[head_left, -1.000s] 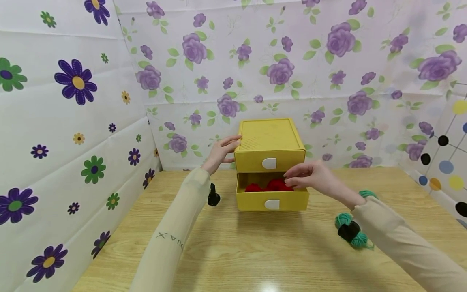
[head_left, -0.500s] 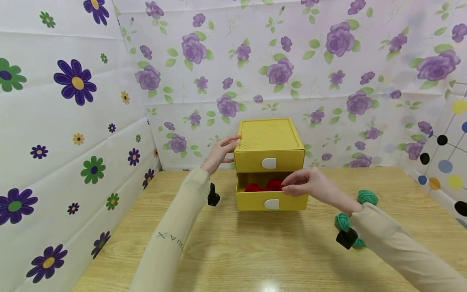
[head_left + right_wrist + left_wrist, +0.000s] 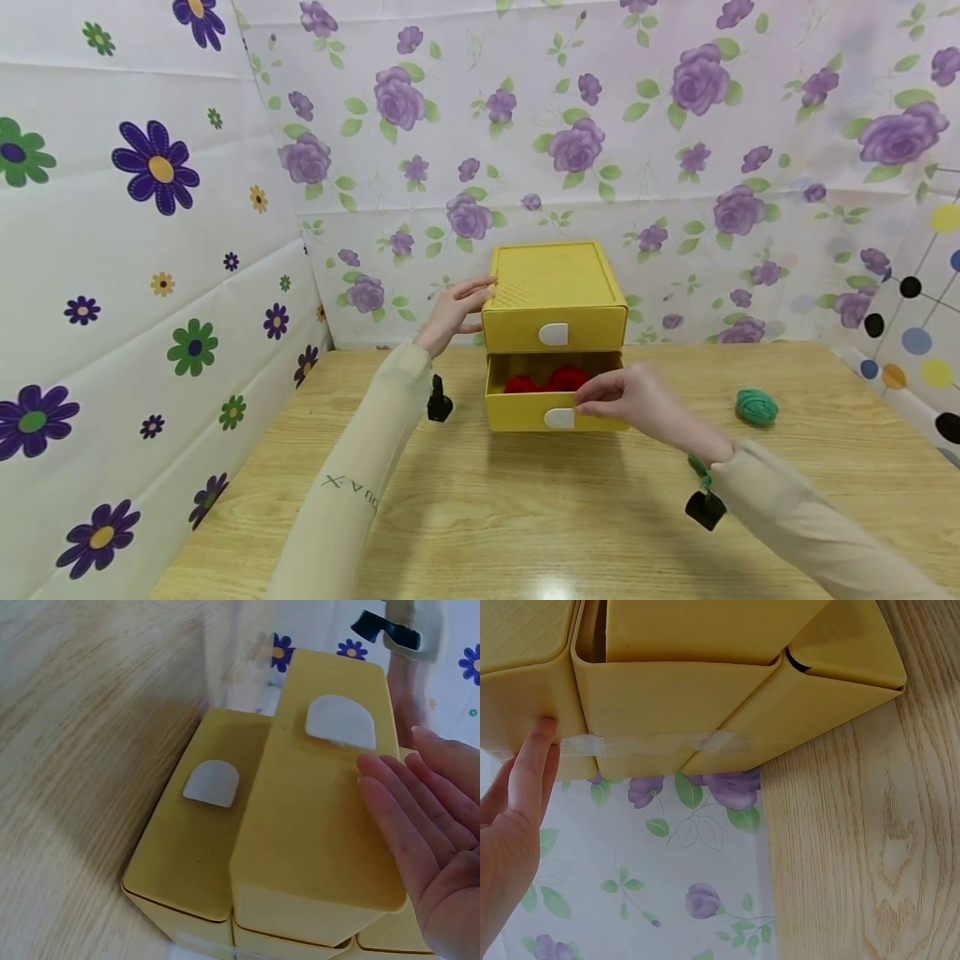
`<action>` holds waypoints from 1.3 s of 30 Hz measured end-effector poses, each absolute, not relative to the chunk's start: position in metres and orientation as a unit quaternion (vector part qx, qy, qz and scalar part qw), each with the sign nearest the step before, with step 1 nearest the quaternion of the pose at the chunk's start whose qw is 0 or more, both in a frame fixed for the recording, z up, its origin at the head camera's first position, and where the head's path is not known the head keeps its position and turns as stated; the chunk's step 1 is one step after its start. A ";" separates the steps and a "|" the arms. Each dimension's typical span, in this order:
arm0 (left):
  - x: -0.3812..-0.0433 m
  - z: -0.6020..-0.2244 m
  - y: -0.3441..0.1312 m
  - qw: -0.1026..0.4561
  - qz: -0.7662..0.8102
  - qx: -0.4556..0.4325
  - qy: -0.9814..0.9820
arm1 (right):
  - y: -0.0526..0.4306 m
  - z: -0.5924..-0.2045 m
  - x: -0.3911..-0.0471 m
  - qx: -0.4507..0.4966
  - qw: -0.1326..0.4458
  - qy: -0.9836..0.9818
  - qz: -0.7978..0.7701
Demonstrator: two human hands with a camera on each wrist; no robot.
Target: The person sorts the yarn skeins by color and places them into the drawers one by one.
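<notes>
A yellow drawer unit (image 3: pixel 555 275) stands at the back of the table. Its pulled-out drawer (image 3: pixel 517 414) holds red balls (image 3: pixel 567 378) that look like yarn. My left hand (image 3: pixel 453 312) rests with extended fingers against the unit's left side; in the left wrist view a fingertip touches the yellow wall (image 3: pixel 525 705). My right hand (image 3: pixel 637 404) is at the front of the pulled-out drawer, beside its white handle (image 3: pixel 558 418). In the right wrist view its fingers (image 3: pixel 397 817) are nearly straight, close to the drawer front, not wrapped round the handle (image 3: pixel 341 724).
A green yarn ball (image 3: pixel 756 407) lies on the table (image 3: pixel 555 517) at right. More green yarn (image 3: pixel 701 471) shows beside the right sleeve, mostly hidden. Below the pulled-out drawer, a lower one with a white handle (image 3: pixel 212 784) is pushed in. Flower-patterned cloth (image 3: pixel 420 167) hangs behind.
My right hand has moved from over the drawer's right part down to its front, near the handle. The left hand stays put. The drawer looks equally far out.
</notes>
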State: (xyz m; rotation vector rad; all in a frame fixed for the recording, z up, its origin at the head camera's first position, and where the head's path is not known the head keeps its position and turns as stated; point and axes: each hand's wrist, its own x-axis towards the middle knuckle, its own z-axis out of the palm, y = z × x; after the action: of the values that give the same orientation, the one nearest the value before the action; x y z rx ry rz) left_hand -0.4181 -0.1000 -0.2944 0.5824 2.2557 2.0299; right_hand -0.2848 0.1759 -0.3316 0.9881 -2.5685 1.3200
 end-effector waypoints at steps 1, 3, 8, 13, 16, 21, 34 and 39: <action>-0.418 -0.294 -0.100 0.028 0.658 0.188 0.729 | 0.175 -0.333 -0.284 0.325 0.048 -0.841 0.430; -0.419 -0.294 -0.100 0.031 0.658 0.186 0.729 | 0.174 -0.337 -0.283 0.328 0.052 -0.839 0.431; -0.421 -0.295 -0.100 0.032 0.657 0.187 0.730 | 0.172 -0.349 -0.286 0.316 0.075 -0.841 0.432; -0.420 -0.295 -0.100 0.033 0.655 0.189 0.731 | 0.168 -0.356 -0.283 0.294 0.111 -0.853 0.416; -0.420 -0.294 -0.101 0.032 0.653 0.192 0.732 | 0.165 -0.360 -0.281 0.275 0.127 -0.855 0.421; -0.421 -0.295 -0.101 0.032 0.653 0.192 0.732 | 0.160 -0.364 -0.279 0.259 0.157 -0.849 0.433; -0.419 -0.294 -0.101 0.031 0.656 0.188 0.730 | 0.157 -0.369 -0.284 0.259 0.179 -0.840 0.441; -0.419 -0.294 -0.101 0.030 0.656 0.189 0.730 | 0.157 -0.368 -0.286 0.256 0.182 -0.843 0.436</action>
State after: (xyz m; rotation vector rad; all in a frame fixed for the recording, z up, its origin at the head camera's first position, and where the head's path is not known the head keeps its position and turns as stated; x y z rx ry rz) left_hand -0.4185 -0.1007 -0.2942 0.5839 2.2510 2.0222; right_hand -0.2860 0.1568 -0.3678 0.7235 -2.3804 1.2320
